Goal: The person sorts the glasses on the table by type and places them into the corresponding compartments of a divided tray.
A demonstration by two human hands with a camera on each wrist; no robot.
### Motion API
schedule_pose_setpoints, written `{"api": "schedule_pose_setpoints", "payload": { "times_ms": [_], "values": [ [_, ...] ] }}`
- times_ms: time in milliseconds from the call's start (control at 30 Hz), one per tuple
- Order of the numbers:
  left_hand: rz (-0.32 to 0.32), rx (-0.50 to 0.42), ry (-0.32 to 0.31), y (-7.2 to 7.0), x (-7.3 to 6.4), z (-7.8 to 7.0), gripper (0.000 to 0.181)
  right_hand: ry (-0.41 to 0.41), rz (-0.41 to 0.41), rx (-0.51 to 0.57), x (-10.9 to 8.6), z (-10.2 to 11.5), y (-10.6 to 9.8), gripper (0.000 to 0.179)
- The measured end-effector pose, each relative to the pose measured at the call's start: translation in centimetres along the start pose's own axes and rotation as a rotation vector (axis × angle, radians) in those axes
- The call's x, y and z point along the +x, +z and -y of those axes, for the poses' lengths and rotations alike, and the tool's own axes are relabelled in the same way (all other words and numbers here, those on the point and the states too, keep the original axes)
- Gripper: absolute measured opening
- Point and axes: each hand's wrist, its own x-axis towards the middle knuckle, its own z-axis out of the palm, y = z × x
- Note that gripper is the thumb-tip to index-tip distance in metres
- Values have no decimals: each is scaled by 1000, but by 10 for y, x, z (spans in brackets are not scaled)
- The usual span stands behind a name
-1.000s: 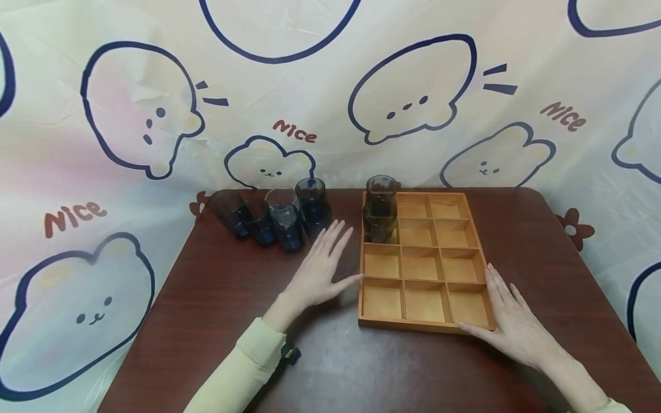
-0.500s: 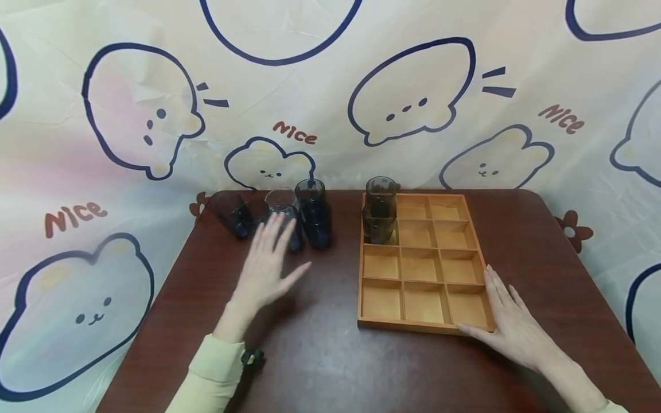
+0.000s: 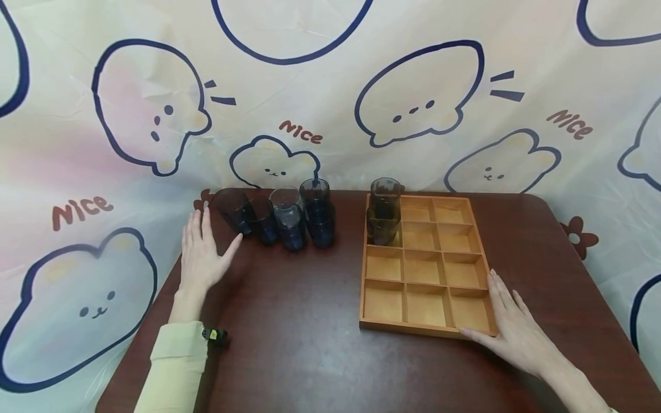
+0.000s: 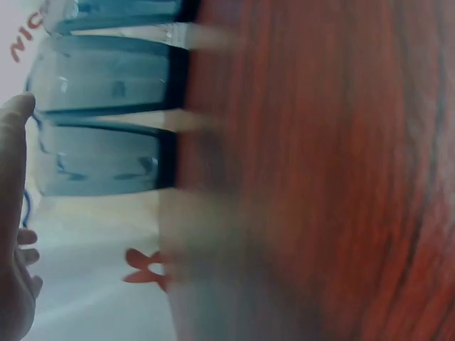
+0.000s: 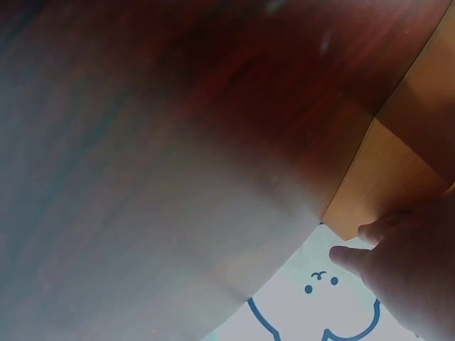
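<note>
We find the fingers of the right hand (image 3: 516, 335) straight and holding nothing; they rest along the right side of the wooden tray (image 3: 413, 330), with the thumb at its front edge by the near right corner. Well to the left of the tray, the left hand (image 3: 200, 255) has its fingers extended and thumb spread, its grasp empty, near the leftmost dark glass (image 3: 234, 212); whether it touches the table (image 3: 289, 321) we cannot tell. Between this hand and the tray, level with the tray's far half, a cluster of blue-tinted glasses (image 3: 291, 235) crowds together, the front ones partly hiding those behind, and stands in the way of a straight path across there. Inside the tray, which has three columns and four rows of compartments, we see two dark glasses (image 3: 383, 223), one behind the other, at the far end of the left column. A small dark device (image 3: 214, 335) sits at the left wrist beside a pale sleeve (image 3: 175, 367). Beyond the tray hangs a pale backdrop (image 3: 330, 97) with cartoon outlines.
</note>
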Motion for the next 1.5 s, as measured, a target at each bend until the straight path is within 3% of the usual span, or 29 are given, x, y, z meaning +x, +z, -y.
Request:
{"api": "schedule_pose_setpoints", "payload": {
  "times_ms": [233, 400, 533, 633, 833, 1200, 1267, 1500],
  "values": [
    [75, 8, -43, 9, 16, 16, 111, 6, -8, -2, -2, 0, 3, 129],
    [107, -52, -103, 15, 26, 26, 114, 16, 12, 4, -3, 0, 4, 129],
    [147, -101, -169, 23, 35, 29, 122, 6, 11, 4, -3, 0, 2, 130],
    [192, -82, -201, 26, 39, 29, 122, 2, 12, 9, -2, 0, 0, 130],
    [240, -14, -181, 27, 44, 29, 116, -12, 2, 1, -1, -1, -2, 129],
    [266, -25, -159, 31, 54, 25, 118, -14, -18, -16, -2, -1, -1, 130],
    [273, -40, -155, 36, 58, 31, 122, -9, -15, -16, -1, -1, -1, 130],
    [244, -134, -163, 93, 87, 97, 139, 8, 12, 0, 0, 0, -2, 130]
  ]
}}
